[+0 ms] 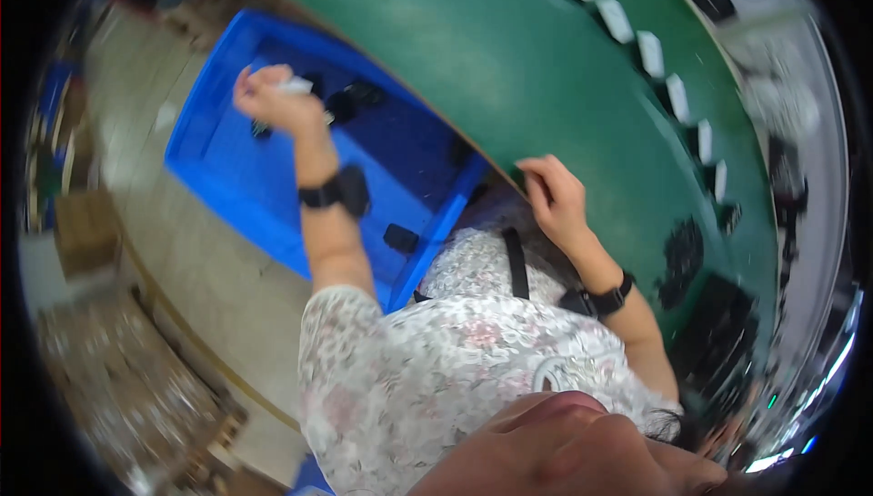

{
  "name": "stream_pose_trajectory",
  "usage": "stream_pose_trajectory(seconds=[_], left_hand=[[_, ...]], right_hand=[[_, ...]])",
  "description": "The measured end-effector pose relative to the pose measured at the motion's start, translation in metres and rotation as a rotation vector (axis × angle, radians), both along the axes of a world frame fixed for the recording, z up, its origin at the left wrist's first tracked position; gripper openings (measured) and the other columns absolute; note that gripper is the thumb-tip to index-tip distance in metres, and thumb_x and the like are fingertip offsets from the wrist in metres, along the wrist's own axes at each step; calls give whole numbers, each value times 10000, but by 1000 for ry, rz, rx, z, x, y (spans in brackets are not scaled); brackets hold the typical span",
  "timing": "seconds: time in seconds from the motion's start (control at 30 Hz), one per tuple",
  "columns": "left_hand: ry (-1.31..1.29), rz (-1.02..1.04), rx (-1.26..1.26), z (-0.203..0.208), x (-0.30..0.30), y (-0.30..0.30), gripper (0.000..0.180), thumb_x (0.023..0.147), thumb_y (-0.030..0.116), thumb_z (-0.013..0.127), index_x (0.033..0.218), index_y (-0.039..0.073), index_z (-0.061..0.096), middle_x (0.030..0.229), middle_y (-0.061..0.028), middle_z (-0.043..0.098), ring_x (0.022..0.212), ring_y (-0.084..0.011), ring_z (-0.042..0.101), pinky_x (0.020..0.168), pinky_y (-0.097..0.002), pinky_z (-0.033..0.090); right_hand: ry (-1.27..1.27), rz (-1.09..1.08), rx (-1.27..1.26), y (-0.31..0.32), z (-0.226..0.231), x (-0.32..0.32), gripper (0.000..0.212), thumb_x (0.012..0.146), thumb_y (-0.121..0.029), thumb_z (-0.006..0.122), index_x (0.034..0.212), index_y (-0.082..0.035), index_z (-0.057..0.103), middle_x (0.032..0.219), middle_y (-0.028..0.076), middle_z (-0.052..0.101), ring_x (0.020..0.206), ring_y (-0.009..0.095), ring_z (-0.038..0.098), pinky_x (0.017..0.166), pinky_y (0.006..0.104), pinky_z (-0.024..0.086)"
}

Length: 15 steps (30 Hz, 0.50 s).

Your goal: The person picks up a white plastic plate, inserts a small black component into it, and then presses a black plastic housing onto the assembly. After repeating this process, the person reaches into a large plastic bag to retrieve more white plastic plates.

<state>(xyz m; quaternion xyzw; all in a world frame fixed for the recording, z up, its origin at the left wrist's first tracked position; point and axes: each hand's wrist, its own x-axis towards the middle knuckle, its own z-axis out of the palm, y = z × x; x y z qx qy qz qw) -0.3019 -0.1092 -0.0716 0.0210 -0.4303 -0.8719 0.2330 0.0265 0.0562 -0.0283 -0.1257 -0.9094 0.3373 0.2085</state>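
Observation:
Over the blue bin point(241, 228) on the left, my left hand point(282, 105) is raised with its fingers bent round a small white piece point(296, 86). Motion blur smears the piece, so its exact kind does not show. Dark objects point(362, 93) lie in the bin beyond this hand, and a black block-shaped piece point(401, 239) lies at its near end. My right hand point(556, 198) rests at the edge of the green table point(455, 32). Its fingers are loosely bent, the thumb stands apart from them, and nothing shows between them.
A curved row of white pieces point(651, 53) with dark parts runs along the table's far side. Black items point(680, 260) and a black box-shaped thing point(717, 323) sit at the right. On the floor at left are a carton point(86, 230) and a wrapped, loaded pallet point(127, 387).

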Motion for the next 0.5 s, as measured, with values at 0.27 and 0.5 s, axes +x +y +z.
stream_pose_trajectory(seconds=[0.27,0.5], left_hand=[[1120,-695,-493,85,181,40,86,909,-7,465,966,18,524,761,-93,539,664,-210,490,634,-365,422],[1030,-719,-810,98,231,113,328,897,19,560,1212,-9,474,966,-131,614,767,-248,607,683,-335,479]], right_hand=[[-115,329,-1260,-26,61,-14,322,990,-210,491,1258,-32,467,888,35,598,735,97,594,627,228,478],[326,-262,-535,24,56,56,298,894,-108,622,1172,-26,552,900,13,590,787,92,566,687,232,476]])
